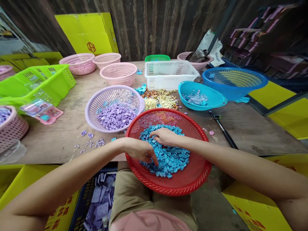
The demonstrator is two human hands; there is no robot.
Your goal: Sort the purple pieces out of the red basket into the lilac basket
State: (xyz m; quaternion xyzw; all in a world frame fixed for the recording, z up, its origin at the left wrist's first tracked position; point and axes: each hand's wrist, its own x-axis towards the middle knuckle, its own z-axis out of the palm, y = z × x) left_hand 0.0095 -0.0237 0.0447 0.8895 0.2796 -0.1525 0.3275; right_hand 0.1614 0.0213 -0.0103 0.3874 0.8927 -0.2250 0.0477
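A red basket [168, 189] rests partly on my lap and against the table edge, with many small round blue plastic pieces [172, 160] inside. My left hand [141, 151] reaches in from the left. Its fingers point down at the pieces, apart from one another, and I see nothing held in them. From the right, my right hand [165, 136] lies over the far part of the pile. Its thumb and fingertips come together among the pieces; whatever is between them is hidden. Just beyond stands a lilac basket [90, 109] holding similar purple pieces [116, 117].
Pink baskets [117, 75], a white crate [172, 81], a turquoise bowl [203, 106] and a blue basket [234, 89] stand across the table [72, 138]. Small yellow and brown parts [166, 99] lie in the middle. A black-handled tool [225, 131] lies at right. Yellow boxes [255, 202] flank my legs.
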